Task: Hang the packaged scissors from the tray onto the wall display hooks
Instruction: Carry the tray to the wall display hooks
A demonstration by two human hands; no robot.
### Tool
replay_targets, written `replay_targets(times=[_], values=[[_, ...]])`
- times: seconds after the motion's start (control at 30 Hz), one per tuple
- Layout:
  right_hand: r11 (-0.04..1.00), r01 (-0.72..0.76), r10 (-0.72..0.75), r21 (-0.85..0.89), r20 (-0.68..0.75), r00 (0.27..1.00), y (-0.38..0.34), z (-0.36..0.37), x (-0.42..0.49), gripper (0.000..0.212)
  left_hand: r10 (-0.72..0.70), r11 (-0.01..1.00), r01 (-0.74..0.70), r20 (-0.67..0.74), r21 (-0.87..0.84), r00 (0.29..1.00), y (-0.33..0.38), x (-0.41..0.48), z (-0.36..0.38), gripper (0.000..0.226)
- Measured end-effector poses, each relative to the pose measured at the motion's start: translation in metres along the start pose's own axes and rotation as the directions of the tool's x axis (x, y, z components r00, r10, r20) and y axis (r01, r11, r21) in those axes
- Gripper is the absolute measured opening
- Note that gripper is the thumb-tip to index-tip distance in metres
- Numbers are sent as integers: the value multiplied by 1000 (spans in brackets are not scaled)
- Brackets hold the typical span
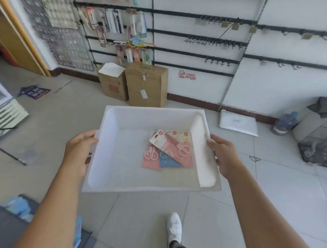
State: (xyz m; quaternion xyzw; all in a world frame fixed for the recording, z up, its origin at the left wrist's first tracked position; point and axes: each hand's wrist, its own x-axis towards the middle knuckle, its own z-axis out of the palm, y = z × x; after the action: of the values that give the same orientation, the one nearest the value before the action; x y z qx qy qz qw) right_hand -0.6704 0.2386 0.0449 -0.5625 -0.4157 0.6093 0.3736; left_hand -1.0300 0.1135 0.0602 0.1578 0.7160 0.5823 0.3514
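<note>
Left hand [79,148] and right hand [223,156], fingers clasping the white tray [153,112] by its side rims. Packaged scissors [169,150] overlap near its right wall: light, stiff, slippery cards, probably best pinched at the top edge.

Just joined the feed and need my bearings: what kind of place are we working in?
Probably a small shop being stocked: black hook rails cross the wall, packaged goods hang at the left, and cardboard boxes stand on the floor below.
</note>
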Motion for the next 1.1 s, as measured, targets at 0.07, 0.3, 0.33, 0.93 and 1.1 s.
replay_targets(times=[0.07,0.3,0.33,0.93,1.1], values=[[1000,-2,2,-8,36,999,-10,15,33,29,2,1000,-3,-38,-16,999,8,24,9,33],[998,-16,24,-56,148,989,-61,56,163,26,-3,998,-7,-159,-59,987,50,113,56,29],[998,-16,26,-62,167,986,-69,63,181,27,-3,998,-9,-174,-67,985,55,126,62,30],[995,-52,67,-91,168,984,-162,268,452,27,-32,999,30,-123,-21,992,140,438,83,39],[997,-59,66,-55,118,991,-189,318,521,29,-7,1000,8,-73,17,997,188,538,102,36]])
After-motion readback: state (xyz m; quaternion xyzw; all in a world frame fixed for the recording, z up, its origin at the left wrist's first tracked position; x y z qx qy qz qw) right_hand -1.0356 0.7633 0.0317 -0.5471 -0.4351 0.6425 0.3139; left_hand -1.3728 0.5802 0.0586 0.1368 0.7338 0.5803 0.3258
